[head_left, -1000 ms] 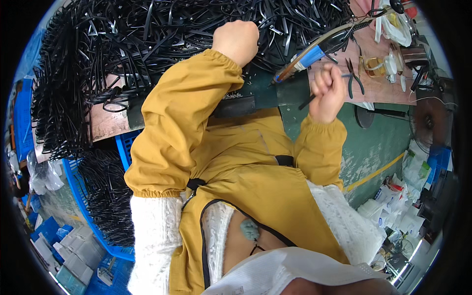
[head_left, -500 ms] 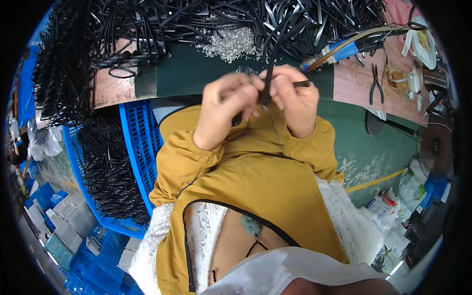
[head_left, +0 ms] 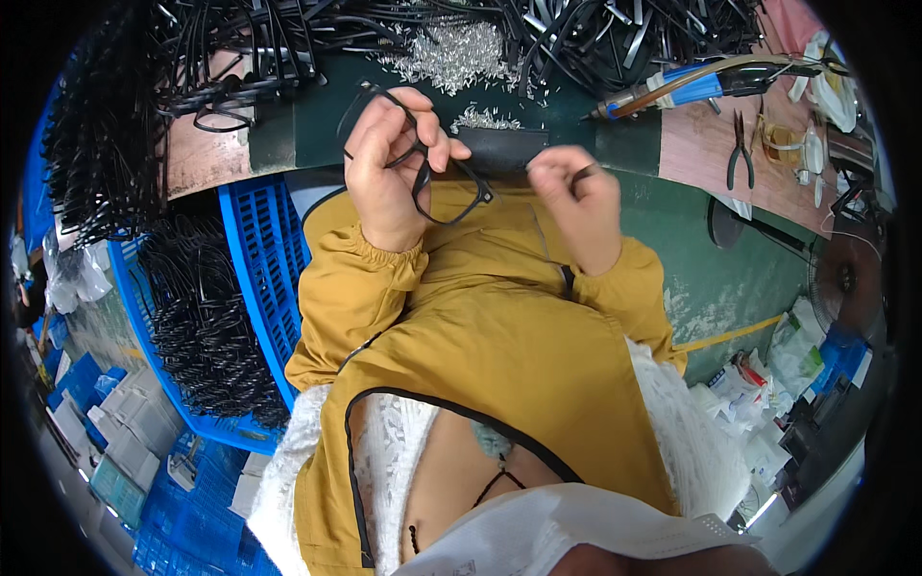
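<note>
The left hand point(head_left: 389, 168) grips a black glasses frame point(head_left: 423, 163) above the counter's point(head_left: 691, 259) near edge; the right hand point(head_left: 573, 202) pinches something too small to tell.

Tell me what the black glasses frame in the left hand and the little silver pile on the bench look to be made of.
Black glasses frame: probably plastic, glossy, with a thin even rim that catches light. The left hand holds it.
Silver pile: likely small metal parts, bright and glinting against the dark green bench; too small to tell their kind.
</note>
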Demonstrator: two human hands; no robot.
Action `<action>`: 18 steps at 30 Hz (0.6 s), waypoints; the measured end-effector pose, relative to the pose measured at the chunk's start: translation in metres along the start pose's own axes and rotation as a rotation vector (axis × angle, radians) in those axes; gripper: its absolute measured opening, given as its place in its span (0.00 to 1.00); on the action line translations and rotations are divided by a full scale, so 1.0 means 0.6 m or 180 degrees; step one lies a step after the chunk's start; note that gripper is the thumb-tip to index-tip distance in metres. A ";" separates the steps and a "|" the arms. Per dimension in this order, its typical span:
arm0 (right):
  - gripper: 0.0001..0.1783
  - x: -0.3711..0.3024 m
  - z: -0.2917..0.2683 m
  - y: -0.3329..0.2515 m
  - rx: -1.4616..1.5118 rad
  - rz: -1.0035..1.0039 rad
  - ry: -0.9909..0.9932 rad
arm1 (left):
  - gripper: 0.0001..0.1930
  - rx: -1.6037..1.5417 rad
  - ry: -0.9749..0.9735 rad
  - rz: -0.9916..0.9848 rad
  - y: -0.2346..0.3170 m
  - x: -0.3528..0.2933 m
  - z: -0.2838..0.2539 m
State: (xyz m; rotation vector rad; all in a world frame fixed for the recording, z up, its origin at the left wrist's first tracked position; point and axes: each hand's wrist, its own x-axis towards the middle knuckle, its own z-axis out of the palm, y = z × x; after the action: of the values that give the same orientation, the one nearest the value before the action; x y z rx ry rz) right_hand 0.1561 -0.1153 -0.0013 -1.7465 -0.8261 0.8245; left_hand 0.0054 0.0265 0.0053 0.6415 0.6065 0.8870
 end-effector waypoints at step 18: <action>0.10 0.012 -0.049 -0.017 0.1246 -0.0100 -0.0470 | 0.17 0.3655 -0.0714 0.0645 0.018 0.022 0.043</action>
State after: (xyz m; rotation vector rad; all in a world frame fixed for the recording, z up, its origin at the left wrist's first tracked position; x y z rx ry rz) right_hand 0.1828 -0.1208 0.0150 -1.3376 -0.7288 1.0276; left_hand 0.0248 0.0362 0.0270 1.8343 0.8358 0.5712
